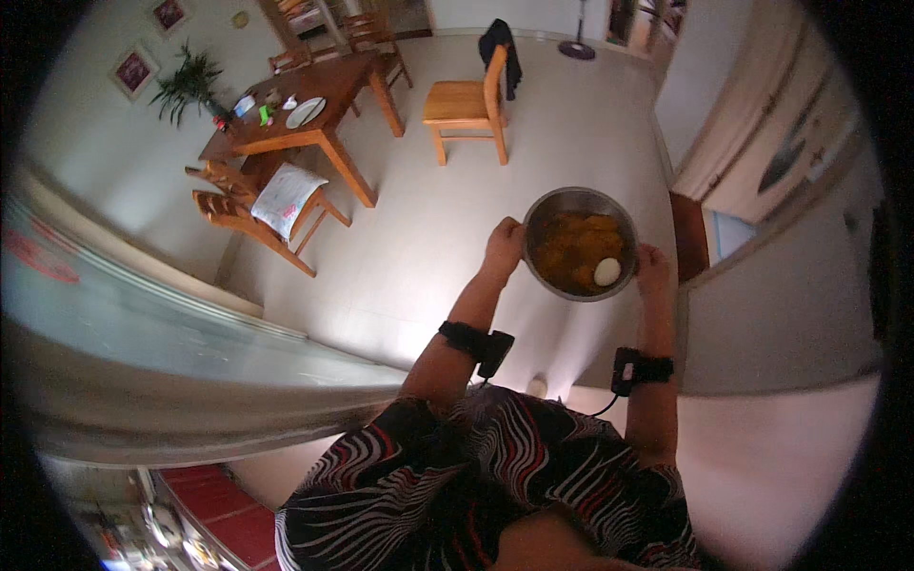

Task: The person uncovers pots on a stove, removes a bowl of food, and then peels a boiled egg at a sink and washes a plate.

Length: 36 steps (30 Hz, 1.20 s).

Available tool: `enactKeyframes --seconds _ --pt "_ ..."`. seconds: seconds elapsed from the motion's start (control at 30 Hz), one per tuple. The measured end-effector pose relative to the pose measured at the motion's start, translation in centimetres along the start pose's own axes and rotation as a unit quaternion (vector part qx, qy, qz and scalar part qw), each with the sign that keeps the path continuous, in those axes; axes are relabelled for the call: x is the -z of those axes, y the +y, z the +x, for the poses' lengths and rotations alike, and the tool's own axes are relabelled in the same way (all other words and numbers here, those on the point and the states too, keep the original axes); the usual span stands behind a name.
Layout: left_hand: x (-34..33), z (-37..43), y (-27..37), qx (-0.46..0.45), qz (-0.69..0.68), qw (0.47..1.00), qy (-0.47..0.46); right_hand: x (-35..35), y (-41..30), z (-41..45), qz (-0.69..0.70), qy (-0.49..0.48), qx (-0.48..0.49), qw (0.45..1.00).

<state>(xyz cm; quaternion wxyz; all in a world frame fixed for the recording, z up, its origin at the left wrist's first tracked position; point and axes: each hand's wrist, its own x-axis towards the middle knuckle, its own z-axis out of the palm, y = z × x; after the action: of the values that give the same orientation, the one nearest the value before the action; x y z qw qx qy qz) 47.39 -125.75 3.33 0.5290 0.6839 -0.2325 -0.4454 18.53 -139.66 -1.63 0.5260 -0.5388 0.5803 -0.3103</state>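
Note:
Both my hands carry a round metal pot [529,268] in front of my body, above the pale floor. My left hand [504,246] grips its left side, and my right hand [650,268] grips its right side. Orange-brown food [575,243] lies inside the pot. A white rounded thing [607,272], perhaps an egg or a spoon's bowl, rests in the food near the right wall. The fingers under the rim are partly hidden. A black strap with a small box sits on each forearm.
A wooden dining table [343,78] with a white plate [305,113] stands at upper left, chairs around it. One wooden chair [464,103] with dark cloth stands ahead. A glass sliding door [214,332] borders the left; a grey wall [771,328] borders the right. A fan base [577,50] stands farther off.

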Motion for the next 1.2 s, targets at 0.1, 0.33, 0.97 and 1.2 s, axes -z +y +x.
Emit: enactKeyframes --seconds 0.1,0.33,0.97,1.2 --pt "2.4 0.0 2.9 -0.010 0.003 0.998 0.060 -3.9 -5.8 -0.6 -0.002 -0.045 0.039 0.998" --pt "11.8 3.4 3.7 -0.061 0.048 0.979 0.189 -15.6 -11.5 3.5 -0.038 -0.211 -0.021 0.977" --pt "30.7 24.5 8.1 -0.073 -0.084 0.962 0.251 -47.2 -21.7 26.5 -0.067 -0.345 0.091 0.932" --pt "38.4 32.6 10.9 -0.017 -0.189 0.933 0.306 -62.1 -29.5 32.5 -0.150 -0.362 0.108 0.914"
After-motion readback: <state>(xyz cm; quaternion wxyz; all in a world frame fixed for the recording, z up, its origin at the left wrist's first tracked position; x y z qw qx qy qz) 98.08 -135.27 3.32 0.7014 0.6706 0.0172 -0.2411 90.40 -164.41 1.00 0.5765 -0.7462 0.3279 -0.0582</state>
